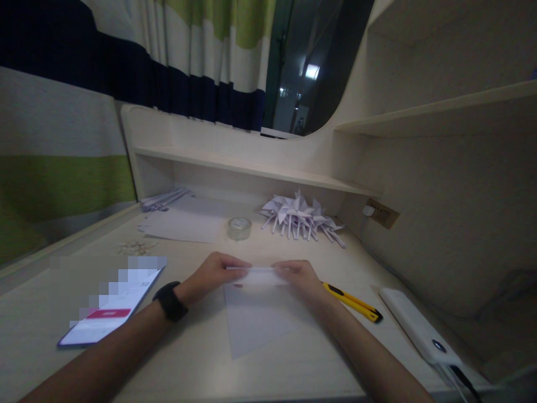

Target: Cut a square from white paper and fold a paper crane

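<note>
Between my two hands, over the middle of the desk, is a narrow folded strip of white paper (262,274). My left hand (221,271) pinches its left end, thumb below and fingers above. At the right end, my right hand (297,273) grips it the same way. Beneath the strip a sheet of white paper (258,322) lies flat on the desk, its top edge partly covered. A yellow utility knife (353,302) rests just right of my right hand. A dark watch (170,301) sits on my left wrist.
Farther back stand a roll of clear tape (239,229), a heap of paper pinwheels (298,215) and a stack of white paper (188,219). A lit phone or tablet (113,308) lies left. At right are a white power bank (415,324) with cables and a wall socket (382,214).
</note>
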`<act>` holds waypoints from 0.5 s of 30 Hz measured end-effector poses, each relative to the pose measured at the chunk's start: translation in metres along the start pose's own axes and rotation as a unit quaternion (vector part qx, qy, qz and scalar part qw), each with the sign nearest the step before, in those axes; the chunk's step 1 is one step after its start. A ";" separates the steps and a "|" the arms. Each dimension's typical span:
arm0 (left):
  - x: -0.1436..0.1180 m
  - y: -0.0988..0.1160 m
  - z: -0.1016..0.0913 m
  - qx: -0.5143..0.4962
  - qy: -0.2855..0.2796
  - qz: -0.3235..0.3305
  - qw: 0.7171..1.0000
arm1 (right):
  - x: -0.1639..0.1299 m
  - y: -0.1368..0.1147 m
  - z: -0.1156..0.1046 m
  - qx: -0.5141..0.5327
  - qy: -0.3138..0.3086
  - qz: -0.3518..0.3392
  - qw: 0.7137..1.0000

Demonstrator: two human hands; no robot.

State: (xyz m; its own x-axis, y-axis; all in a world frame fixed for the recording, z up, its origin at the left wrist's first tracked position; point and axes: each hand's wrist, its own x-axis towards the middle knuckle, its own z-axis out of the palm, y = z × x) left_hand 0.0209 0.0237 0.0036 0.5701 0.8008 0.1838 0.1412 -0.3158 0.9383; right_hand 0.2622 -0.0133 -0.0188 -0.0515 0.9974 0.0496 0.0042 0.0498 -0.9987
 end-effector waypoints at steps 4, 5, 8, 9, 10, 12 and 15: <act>0.001 0.003 0.001 0.000 0.009 -0.011 1.000 | 0.002 0.003 -0.002 -0.013 0.001 -0.006 1.000; 0.001 0.003 0.001 0.000 0.011 -0.012 1.000 | 0.002 0.003 -0.002 -0.014 0.002 -0.003 1.000; 0.001 0.002 0.001 0.008 0.012 -0.010 1.000 | 0.003 0.004 -0.004 -0.010 0.005 0.002 1.000; 0.002 0.000 0.001 0.011 0.012 -0.009 1.000 | 0.002 0.003 -0.004 -0.008 0.005 0.003 1.000; 0.002 -0.001 0.001 0.015 0.010 -0.008 1.000 | 0.002 0.003 -0.004 -0.006 0.006 0.005 1.000; 0.003 -0.003 0.001 0.018 0.003 -0.009 1.000 | 0.001 0.002 -0.004 -0.004 0.004 0.007 1.000; 0.004 -0.005 0.002 0.028 -0.001 -0.007 1.000 | 0.000 0.001 -0.004 -0.001 0.005 0.008 1.000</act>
State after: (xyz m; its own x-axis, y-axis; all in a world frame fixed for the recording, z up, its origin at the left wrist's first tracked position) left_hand 0.0237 0.0274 -0.0010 0.5687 0.8047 0.1705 0.1945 -0.3330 0.9226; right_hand 0.2658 -0.0126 -0.0201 -0.0411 0.9986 0.0345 0.0059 0.0348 -0.9994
